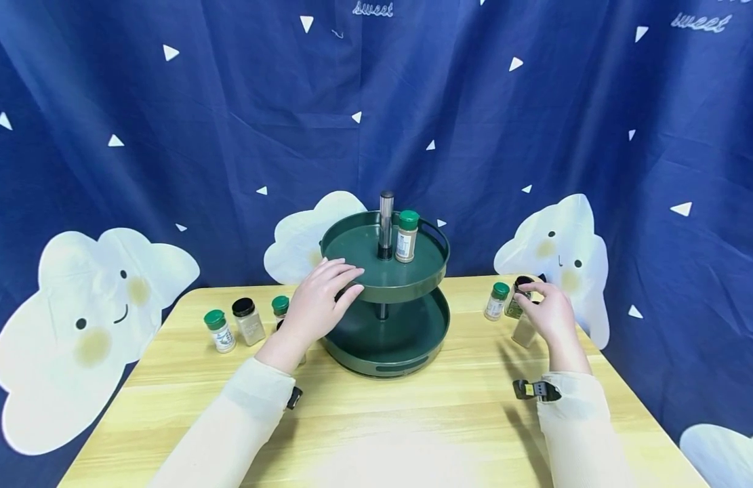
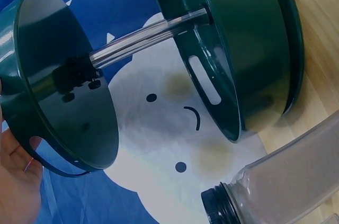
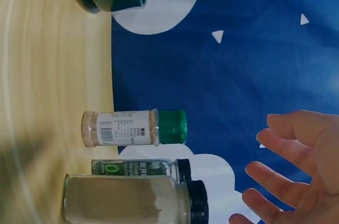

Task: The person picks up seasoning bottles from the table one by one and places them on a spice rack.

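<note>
A dark green two-tier round tray (image 1: pixel 385 293) with a metal centre pole stands mid-table. My left hand (image 1: pixel 321 298) grips the left rim of its upper tier, with fingers by the handle slot in the left wrist view. A green-capped spice jar (image 1: pixel 406 237) stands upright on that tier, right of the pole. My right hand (image 1: pixel 550 313) is just above three jars at the right, its fingers apart and holding nothing. They are a green-capped jar (image 3: pixel 124 127), a black-capped jar with a green label (image 3: pixel 132 168), and a larger black-capped jar of beige powder (image 3: pixel 119 200).
Left of the tray stand a green-capped jar (image 1: pixel 220 332), a black-capped jar (image 1: pixel 250 322) and another green-capped jar (image 1: pixel 280 306). One more black-capped jar (image 2: pixel 291 171) is partly behind my left hand. A blue cloud-patterned curtain (image 1: pixel 230 135) hangs behind the wooden table (image 1: pixel 376 413).
</note>
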Tool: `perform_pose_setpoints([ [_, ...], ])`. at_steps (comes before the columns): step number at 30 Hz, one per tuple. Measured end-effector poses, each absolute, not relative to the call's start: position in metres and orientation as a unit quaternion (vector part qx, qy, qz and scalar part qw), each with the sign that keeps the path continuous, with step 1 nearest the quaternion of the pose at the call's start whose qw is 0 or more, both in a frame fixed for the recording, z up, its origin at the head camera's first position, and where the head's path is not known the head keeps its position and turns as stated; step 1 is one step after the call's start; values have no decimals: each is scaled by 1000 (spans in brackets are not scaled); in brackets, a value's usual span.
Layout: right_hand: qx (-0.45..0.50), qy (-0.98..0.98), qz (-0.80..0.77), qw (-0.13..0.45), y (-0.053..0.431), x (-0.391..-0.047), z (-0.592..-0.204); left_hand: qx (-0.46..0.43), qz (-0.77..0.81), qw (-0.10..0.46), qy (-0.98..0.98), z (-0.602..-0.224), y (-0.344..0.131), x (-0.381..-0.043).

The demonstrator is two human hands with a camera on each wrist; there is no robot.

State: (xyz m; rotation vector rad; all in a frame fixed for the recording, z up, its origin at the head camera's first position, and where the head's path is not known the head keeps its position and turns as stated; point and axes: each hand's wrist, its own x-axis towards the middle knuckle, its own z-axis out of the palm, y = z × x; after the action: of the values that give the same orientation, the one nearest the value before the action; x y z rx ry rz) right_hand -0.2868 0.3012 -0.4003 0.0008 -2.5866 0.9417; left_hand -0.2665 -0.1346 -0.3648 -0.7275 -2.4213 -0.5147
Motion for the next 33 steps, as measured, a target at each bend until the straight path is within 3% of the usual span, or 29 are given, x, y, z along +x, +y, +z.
perform_pose_setpoints([
  [21, -28, -934, 312, 172, 315, -295, -423, -268, -194, 276, -902, -369, -134, -268],
  [33, -12, -937, 293, 190, 322, -299, -432, -268, -194, 278, -902, -368, -135, -268],
])
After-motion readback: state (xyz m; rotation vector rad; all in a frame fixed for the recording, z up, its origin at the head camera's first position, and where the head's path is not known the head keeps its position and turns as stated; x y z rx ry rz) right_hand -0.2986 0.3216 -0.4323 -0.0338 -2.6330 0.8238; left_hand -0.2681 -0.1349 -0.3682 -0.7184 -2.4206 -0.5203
